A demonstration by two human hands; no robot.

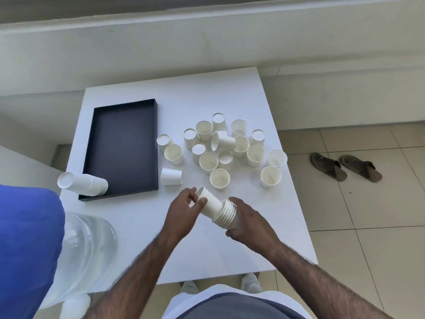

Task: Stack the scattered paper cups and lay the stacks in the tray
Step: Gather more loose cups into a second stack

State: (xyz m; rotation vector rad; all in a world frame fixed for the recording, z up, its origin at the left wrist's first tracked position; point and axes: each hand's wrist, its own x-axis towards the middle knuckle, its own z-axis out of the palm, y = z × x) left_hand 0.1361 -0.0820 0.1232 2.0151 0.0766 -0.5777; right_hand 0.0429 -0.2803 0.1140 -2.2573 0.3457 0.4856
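Observation:
My right hand (249,223) grips a stack of white paper cups (226,214) held on its side above the table's front middle. My left hand (184,212) pinches a single cup (210,201) whose lower part sits partly inside that stack. A black rectangular tray (125,143) lies at the left of the white table (230,95). One finished stack (84,184) rests on its side across the tray's near left corner, its end sticking out over the rim. Several loose cups (226,148) stand upright, upside down or lie tipped to the right of the tray.
A clear plastic bag (85,245) and blue fabric (27,238) lie at the table's near left. A pair of brown sandals (345,166) sits on the tiled floor to the right. A low white ledge runs behind the table.

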